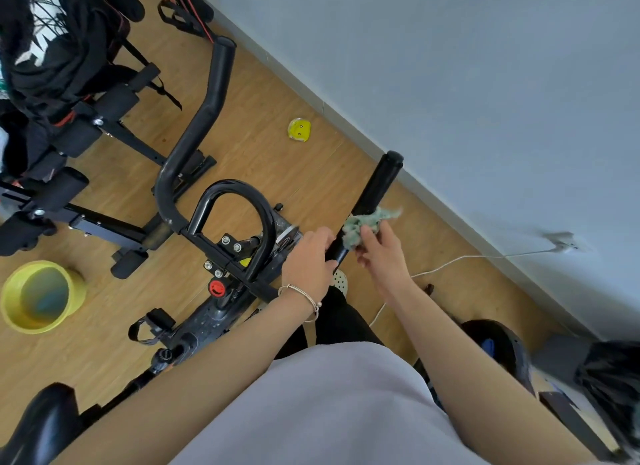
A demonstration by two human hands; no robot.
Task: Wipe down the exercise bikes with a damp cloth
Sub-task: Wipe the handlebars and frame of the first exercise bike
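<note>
Grey shirt (339, 405) fills the bottom edge, both forearms reaching out over it. Far left: yellow basin (78, 291) on the wood floor, black bench rig (86, 125) behind it. Exercise bike (214, 319) at centre. Left hand (306, 260) has its fingers curled round the right handlebar (375, 187), hiding its lower end. Cloth (360, 224), green-grey, is bunched against that bar just above, with the right hand (382, 256) pinching it. White cable (446, 263) runs across the floor to the grey wall (485, 83).

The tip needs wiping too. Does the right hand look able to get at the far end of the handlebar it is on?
Likely yes: the right hand holds the cloth against the handlebar, and the bar beyond lies bare up to its end.
</note>
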